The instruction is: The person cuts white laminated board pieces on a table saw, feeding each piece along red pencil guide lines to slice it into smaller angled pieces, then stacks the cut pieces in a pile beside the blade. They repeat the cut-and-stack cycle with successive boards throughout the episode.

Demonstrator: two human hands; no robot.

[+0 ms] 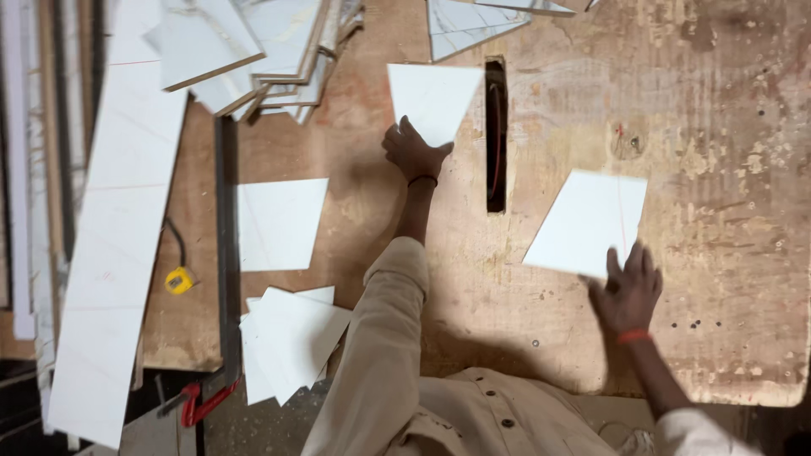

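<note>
Far left, a long white laminate strip (114, 253) lies along the worn wooden desk (718, 169), a small yellow tape measure (178, 280) beside it. A white four-sided panel (279, 224) sits above a loose stack of white offcuts (287, 342). The left hand (411, 152) pinches the lower tip of a white triangular sheet (432, 100), fingers closed over its point, just left of the dark saw slot (496, 135). The right hand (629, 295) rests flat, fingers spread, fingertips on the near edge of a white four-sided sheet (583, 221).
</note>
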